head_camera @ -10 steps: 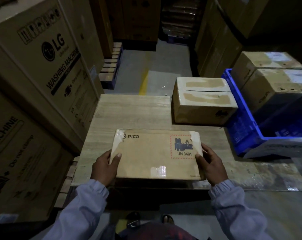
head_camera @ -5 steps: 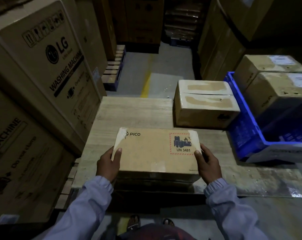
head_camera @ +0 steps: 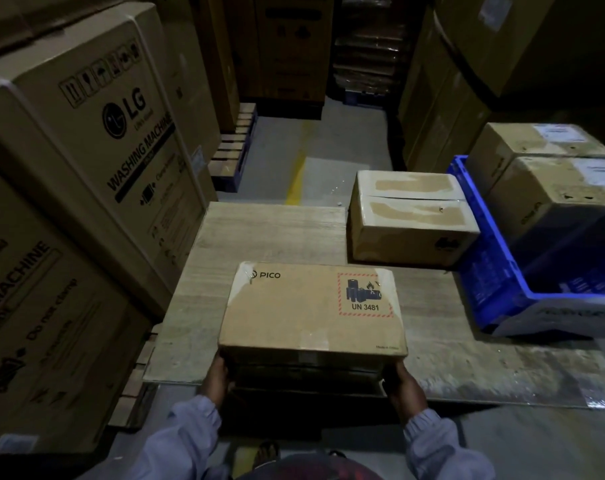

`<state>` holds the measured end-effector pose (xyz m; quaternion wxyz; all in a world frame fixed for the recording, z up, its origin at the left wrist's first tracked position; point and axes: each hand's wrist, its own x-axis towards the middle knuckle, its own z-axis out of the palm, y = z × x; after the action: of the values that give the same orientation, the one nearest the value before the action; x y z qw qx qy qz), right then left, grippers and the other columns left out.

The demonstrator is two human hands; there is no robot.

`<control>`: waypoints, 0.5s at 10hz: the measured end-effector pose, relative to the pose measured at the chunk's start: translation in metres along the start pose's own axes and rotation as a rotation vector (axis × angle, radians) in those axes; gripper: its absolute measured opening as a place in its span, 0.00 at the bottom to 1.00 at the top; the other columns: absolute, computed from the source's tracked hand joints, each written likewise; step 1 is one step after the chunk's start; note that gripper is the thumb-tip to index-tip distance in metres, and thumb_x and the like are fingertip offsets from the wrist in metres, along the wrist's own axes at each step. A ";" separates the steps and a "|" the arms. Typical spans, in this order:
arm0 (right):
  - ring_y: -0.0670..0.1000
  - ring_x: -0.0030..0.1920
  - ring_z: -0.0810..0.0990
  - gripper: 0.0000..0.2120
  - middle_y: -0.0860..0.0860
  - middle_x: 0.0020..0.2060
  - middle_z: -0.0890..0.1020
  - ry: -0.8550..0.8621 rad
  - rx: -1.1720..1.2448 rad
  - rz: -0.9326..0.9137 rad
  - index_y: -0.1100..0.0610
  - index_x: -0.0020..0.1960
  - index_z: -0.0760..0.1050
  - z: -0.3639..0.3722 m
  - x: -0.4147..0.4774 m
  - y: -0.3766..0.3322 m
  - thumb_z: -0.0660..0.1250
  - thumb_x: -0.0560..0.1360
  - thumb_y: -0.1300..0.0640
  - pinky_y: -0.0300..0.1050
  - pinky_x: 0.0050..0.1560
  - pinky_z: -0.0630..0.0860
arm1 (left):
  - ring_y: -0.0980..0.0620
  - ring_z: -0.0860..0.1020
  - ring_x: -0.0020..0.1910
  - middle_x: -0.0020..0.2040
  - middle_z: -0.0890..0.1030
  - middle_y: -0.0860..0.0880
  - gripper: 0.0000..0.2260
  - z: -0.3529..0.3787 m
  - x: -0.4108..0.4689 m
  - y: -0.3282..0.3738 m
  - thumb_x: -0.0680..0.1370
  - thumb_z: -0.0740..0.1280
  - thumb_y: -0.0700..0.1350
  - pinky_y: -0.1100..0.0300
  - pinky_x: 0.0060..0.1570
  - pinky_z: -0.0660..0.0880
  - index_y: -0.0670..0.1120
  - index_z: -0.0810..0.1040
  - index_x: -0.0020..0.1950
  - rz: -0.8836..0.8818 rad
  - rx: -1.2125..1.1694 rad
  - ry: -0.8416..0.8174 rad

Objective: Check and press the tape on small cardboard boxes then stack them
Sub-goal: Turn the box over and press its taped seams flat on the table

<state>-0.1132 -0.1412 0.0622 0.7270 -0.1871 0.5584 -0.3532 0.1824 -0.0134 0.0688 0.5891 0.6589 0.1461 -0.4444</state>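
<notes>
Head view shows the PICO box [head_camera: 311, 306] at the near edge of the wooden board [head_camera: 259, 237], square to me. My left hand [head_camera: 218, 375] and right hand [head_camera: 403, 386] are well apart, each clamped on a lower near corner of it. My fingertips are hidden under the box.

Clear tape [head_camera: 242, 282] wraps the box's far left corner, and more runs down its right edge. A short strip crosses the near top edge. The top reads "PICO", and a red-hatched battery label [head_camera: 363, 294] reads "UN 3481".

Bare board lies open to the left and beyond the box. A second carton [head_camera: 408, 220] sits on the far right of the board, apart from mine. A blue crate [head_camera: 484, 271] stands just beside that carton. Tall cartons [head_camera: 96, 150] marked "LG" and "WASHING MACHINE" wall the left side, and the lower one reads "Do not clamp". A yellow floor line [head_camera: 297, 174] runs down the aisle ahead.
</notes>
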 end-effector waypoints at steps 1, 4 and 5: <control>0.48 0.39 0.75 0.40 0.52 0.49 0.85 0.012 -0.451 -0.078 0.60 0.54 0.76 0.001 -0.006 -0.015 0.60 0.57 0.29 0.45 0.55 0.68 | 0.50 0.70 0.41 0.53 0.74 0.41 0.15 0.009 -0.015 0.013 0.85 0.48 0.42 0.61 0.40 0.67 0.43 0.73 0.50 0.064 0.111 -0.068; 0.53 0.56 0.79 0.14 0.52 0.53 0.82 -0.072 -0.466 -0.340 0.52 0.55 0.79 0.012 -0.011 -0.028 0.68 0.75 0.44 0.49 0.58 0.77 | 0.44 0.77 0.56 0.47 0.80 0.46 0.17 0.013 -0.018 0.017 0.80 0.65 0.54 0.54 0.54 0.71 0.40 0.76 0.57 0.287 0.360 -0.174; 0.50 0.50 0.80 0.09 0.48 0.48 0.82 -0.079 -0.580 -0.450 0.57 0.57 0.77 0.015 -0.016 -0.037 0.68 0.77 0.61 0.32 0.44 0.77 | 0.45 0.75 0.52 0.47 0.77 0.50 0.10 0.011 -0.024 0.017 0.81 0.64 0.50 0.57 0.51 0.68 0.45 0.72 0.57 0.419 0.557 -0.127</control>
<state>-0.1123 -0.1567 0.1026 0.5686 -0.5172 0.5517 -0.3238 0.1764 -0.0200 0.0983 0.4729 0.7812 -0.1558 -0.3767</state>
